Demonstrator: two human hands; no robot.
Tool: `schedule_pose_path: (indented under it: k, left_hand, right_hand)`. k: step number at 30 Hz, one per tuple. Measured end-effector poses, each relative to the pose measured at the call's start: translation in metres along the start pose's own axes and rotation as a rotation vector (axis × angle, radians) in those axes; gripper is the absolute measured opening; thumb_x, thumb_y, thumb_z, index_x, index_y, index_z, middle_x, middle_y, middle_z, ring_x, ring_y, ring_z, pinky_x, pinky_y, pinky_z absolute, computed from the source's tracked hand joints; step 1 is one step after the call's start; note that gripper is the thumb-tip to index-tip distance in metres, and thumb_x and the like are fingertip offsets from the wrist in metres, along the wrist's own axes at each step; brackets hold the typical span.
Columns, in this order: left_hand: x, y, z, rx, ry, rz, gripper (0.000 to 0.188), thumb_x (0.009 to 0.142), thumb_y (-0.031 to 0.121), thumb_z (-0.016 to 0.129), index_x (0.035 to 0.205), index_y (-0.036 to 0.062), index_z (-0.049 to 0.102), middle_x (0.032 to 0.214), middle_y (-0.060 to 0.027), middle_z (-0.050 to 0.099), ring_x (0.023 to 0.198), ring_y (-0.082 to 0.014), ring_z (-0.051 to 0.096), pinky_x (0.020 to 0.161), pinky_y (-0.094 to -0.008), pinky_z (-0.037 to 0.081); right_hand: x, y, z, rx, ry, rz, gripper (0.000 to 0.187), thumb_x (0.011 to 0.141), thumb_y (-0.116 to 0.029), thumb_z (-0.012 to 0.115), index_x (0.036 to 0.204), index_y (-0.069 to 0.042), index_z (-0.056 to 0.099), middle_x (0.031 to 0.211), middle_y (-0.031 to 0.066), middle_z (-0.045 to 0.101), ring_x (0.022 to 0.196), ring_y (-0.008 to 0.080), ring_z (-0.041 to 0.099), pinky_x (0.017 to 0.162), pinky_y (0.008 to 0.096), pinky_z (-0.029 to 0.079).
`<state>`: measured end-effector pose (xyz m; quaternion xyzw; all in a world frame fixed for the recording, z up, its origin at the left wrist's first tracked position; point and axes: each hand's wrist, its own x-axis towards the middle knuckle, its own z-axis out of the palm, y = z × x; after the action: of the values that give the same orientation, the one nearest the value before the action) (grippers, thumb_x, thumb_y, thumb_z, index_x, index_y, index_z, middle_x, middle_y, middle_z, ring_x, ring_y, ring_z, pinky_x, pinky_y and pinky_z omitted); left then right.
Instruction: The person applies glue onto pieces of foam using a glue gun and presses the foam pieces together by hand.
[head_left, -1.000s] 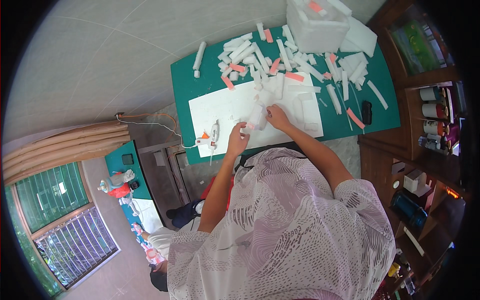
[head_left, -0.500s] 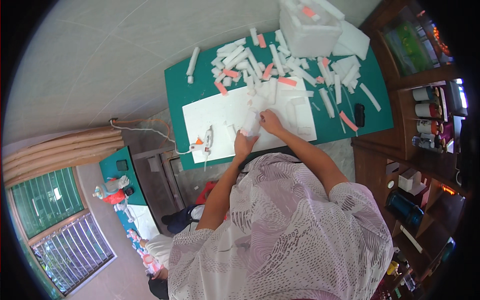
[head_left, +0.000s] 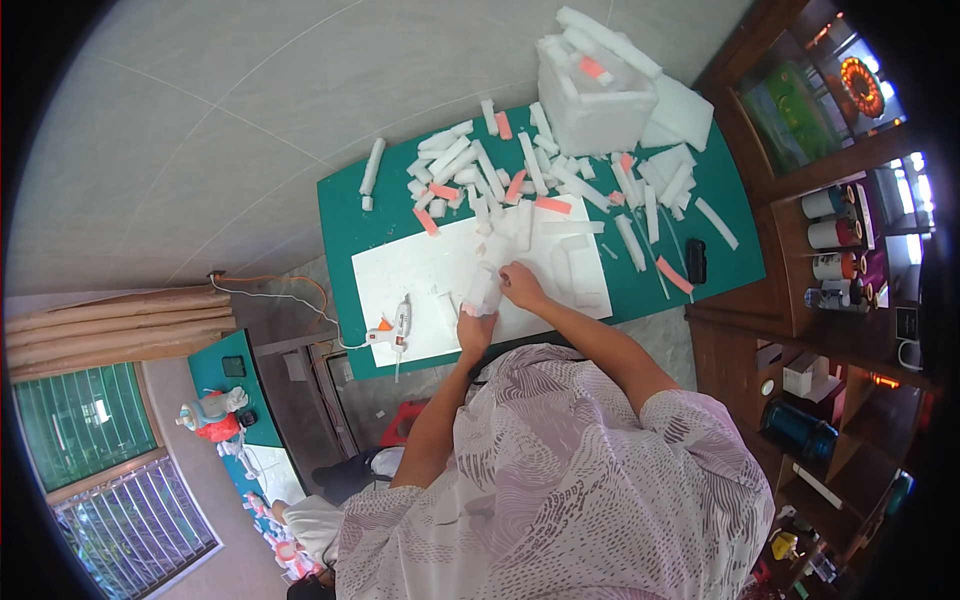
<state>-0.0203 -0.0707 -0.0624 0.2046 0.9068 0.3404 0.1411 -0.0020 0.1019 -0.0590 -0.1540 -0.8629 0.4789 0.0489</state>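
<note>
My left hand (head_left: 476, 328) is closed around the lower end of a white foam block (head_left: 483, 290) with a pinkish patch near its base. On the block's right side, my right hand (head_left: 521, 288) has its fingers bent together in a pinch; whatever may be between them is too small to make out. Both hands are over a white board (head_left: 400, 262) on a green table. To the left, a white glue gun (head_left: 401, 328) with an orange part lies on the board, its cord running off leftward. A small foam strip (head_left: 447, 307) lies between gun and block.
Many white foam strips (head_left: 455, 160) and several pink pieces (head_left: 553, 205) cover the table's far side. A large foam box (head_left: 597, 108) stands at the far right. A black case (head_left: 697, 261) lies near the right edge. Wooden shelves (head_left: 790, 270) rise beyond; another person sits lower left.
The whole view has shifted, so the table appears lower and slightly left. My hands stay at the foam block, with little change in their grip.
</note>
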Motion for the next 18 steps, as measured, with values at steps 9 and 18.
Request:
schedule_pose_path:
  k: [9,18]
  left_hand:
    - [-0.002,0.004,-0.002,-0.06,0.059,0.125,0.037,0.07,0.016,0.067,0.101,-0.0022,0.055,0.1,-0.0223,0.056,0.092,-0.0397,0.053,0.075,-0.0442,0.044]
    - [-0.001,0.015,-0.009,-0.076,-0.011,-0.036,0.037,0.071,0.014,0.066,0.102,-0.0024,0.055,0.09,-0.0237,0.06,0.082,-0.041,0.057,0.072,-0.0456,0.045]
  right_hand:
    - [0.0,-0.006,-0.004,0.029,0.003,0.009,0.019,0.068,-0.01,0.063,0.082,0.001,0.058,0.079,0.0154,0.053,0.074,0.0311,0.055,0.066,0.0387,0.045]
    - [-0.001,-0.005,-0.012,0.06,-0.031,0.024,0.024,0.07,-0.012,0.065,0.09,0.001,0.06,0.085,0.016,0.058,0.073,0.027,0.06,0.068,0.0355,0.048]
